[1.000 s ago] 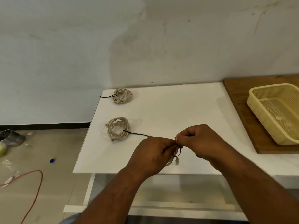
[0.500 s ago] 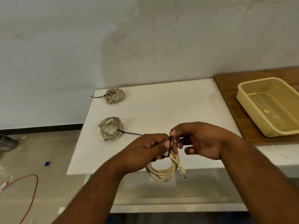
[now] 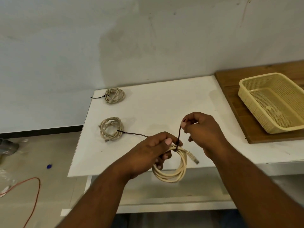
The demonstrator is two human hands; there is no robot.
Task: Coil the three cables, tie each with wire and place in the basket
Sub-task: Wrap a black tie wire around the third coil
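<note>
1. Cable coil (image 3: 171, 170), cream and wound in several loops, hangs from our left hand (image 3: 148, 153) at the front edge of the white surface (image 3: 164, 104), its clear plug (image 3: 195, 160) jutting out at the right.
2. Our left fingers (image 3: 167, 156) curl round the top of the loops. Our right hand (image 3: 204, 132) pinches the free end of a dark wire (image 3: 179, 134) between thumb and forefinger, and the wire's lower end wraps the coil beside the left thumb.
3. Two more tied bundles lie on the surface to our left: a near coil (image 3: 111, 128), its dark tie trailing right, and a far coil (image 3: 115, 95) by the back corner, its tie trailing left.
4. A yellow mesh basket (image 3: 246, 96) stands on a wooden board (image 3: 233, 112) at the right. A pale wall (image 3: 148, 38) rises behind, and an orange cord (image 3: 37, 195) trails over the floor (image 3: 49, 153).
5. The held ring stands upright and faces us. The wire climbs steeply from it, leaning slightly right, and the plug points down and to the right.
</note>
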